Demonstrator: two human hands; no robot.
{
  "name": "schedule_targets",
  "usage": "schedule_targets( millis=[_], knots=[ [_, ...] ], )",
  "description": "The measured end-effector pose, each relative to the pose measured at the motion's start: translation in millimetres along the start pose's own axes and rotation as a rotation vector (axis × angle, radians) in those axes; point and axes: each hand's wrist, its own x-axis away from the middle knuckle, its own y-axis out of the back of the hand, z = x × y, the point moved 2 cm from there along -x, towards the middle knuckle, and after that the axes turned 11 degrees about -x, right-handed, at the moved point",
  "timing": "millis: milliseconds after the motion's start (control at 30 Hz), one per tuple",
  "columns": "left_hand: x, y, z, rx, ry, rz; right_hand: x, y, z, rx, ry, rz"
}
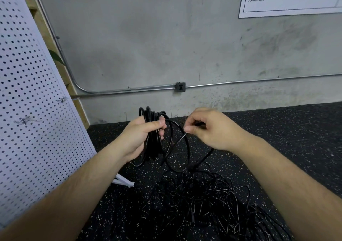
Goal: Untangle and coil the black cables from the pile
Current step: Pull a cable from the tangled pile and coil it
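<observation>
My left hand (142,135) grips a bundle of black cable loops (150,115) held upright above the floor; the loops stick out above my fist and hang below it. One loose loop (182,148) arcs from the bundle to my right hand (209,129), which pinches the same cable between thumb and fingers. From there the cable drops to a tangled pile of black cables (203,200) on the floor between my forearms. The pile's thin strands cross each other many times and run out of view at the bottom right.
The floor (286,139) is black speckled rubber. A white pegboard panel (33,111) leans at the left, its foot (123,180) near the pile. A grey concrete wall (166,46) with a metal conduit and an outlet box (180,87) stands behind.
</observation>
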Motion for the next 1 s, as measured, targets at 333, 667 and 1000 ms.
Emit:
schedule_targets(
  millis=[333, 667, 1000],
  knots=[
    [-9.9, 9.9, 3.3, -0.123, -0.017, -0.319, -1.1, -5.0, 3.1, 0.535, -0.446, 0.133],
    [-3.9, 8.7, 0.5, -0.315, -0.086, -0.324, -6.0, -20.8, -0.1, 0.677, -0.487, -0.068],
    [0.1, -0.6, 5.1, -0.538, -0.139, -0.216, -5.8, -39.3, 15.7, 0.333, -0.253, -0.148]
  ],
)
